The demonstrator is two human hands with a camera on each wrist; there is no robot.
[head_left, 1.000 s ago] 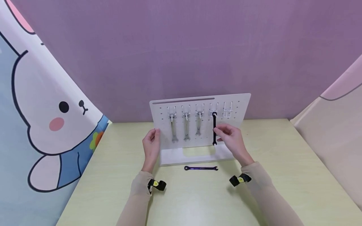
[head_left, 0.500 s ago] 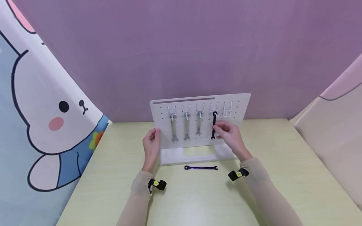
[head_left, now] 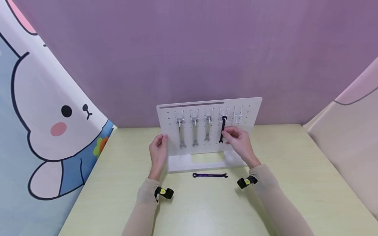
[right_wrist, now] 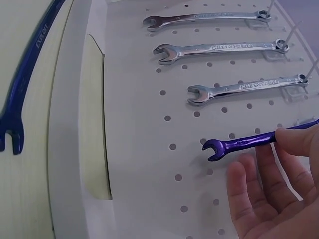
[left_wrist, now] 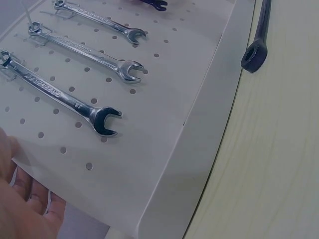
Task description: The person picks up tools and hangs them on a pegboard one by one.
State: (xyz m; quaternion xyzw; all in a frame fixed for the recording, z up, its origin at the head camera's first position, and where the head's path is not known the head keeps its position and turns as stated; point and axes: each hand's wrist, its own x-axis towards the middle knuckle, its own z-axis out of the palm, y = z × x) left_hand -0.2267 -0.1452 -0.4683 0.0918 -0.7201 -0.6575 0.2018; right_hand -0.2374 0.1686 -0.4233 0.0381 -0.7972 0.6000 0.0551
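Observation:
A dark purple combination wrench point(right_wrist: 244, 143) hangs tilted at the fourth hook of the white pegboard point(head_left: 212, 144), its ring end at the hook and its open end down. My right hand point(head_left: 240, 142) pinches its shaft between thumb and fingers. At the board's left edge, my left hand point(head_left: 158, 152) grips the side, thumb toward the front and fingers behind, as the left wrist view shows. Three silver wrenches point(left_wrist: 79, 47) hang from the hooks to the left. A second purple wrench point(head_left: 210, 175) lies flat on the table, in front of the board's base.
The fifth hook point(head_left: 237, 115), at the right of the board, bears no wrench. The board's base point(head_left: 178, 164) stands on the pale wooden table point(head_left: 195, 209). A purple wall point(head_left: 189, 59) rises behind, and a printed rabbit curtain point(head_left: 59, 131) hangs at the left.
My right hand has moved slightly up and left with the purple wrench, whose lower end has swung up and to the left. The left hand has stayed on the pegboard's edge.

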